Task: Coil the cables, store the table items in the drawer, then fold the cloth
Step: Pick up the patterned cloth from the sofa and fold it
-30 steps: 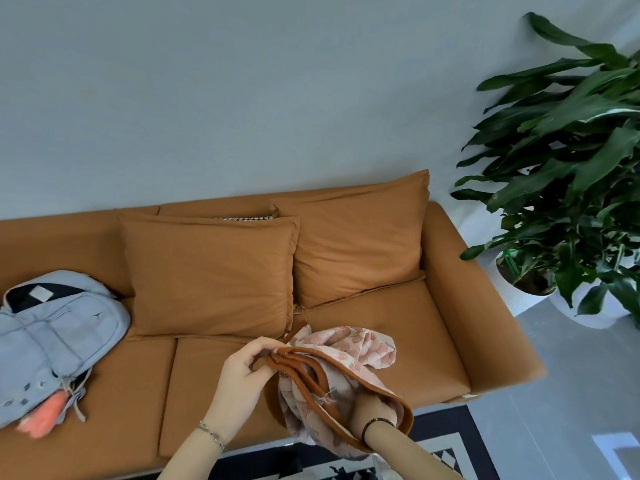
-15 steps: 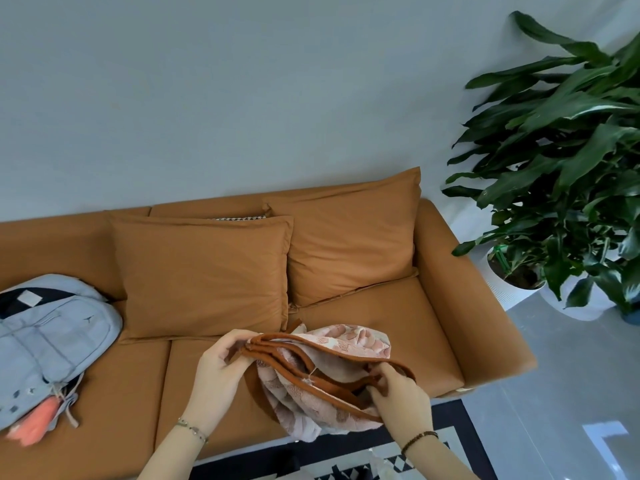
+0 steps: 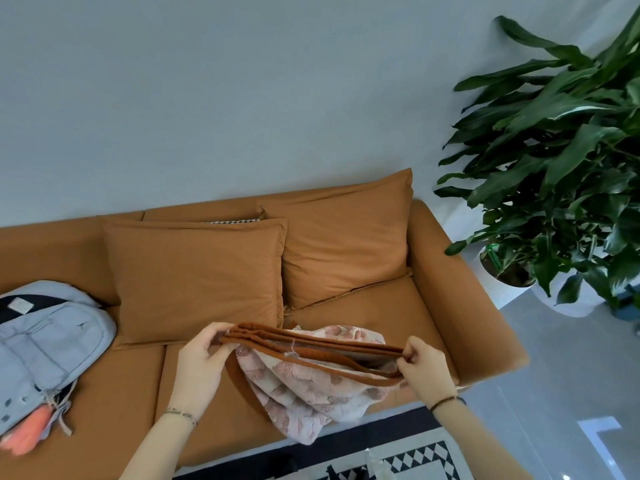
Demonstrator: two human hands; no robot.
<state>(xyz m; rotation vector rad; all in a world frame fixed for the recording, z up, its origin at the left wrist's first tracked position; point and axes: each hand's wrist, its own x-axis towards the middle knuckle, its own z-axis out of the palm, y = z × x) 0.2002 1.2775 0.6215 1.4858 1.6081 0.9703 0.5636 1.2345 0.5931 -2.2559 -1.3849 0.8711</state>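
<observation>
At far left a grey backpack [image 3: 45, 341] lies on the orange sofa [image 3: 450, 323]. Your left hand [image 3: 199, 365] pinches 1 end of the cloth [image 3: 311, 386] by its gathered brown edges. Your right hand [image 3: 424, 367] pinches the other end, and the pink cloth sags between them above the seat. Folding looks begun, not finished; cables and drawer are out of view. A potted plant [image 3: 554, 168] stands at right. No writing is readable.

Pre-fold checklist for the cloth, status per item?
1. The left hand grips one end of the brown trim: ok.
2. The right hand pinches the other end: ok.
3. Trim layers lined up: not ok, one sags below the rest.
4. The cloth hangs flat: not ok, it is bunched.
5. The sofa seat lies under the cloth: ok.
6. The backpack sits apart from the cloth: ok.
</observation>
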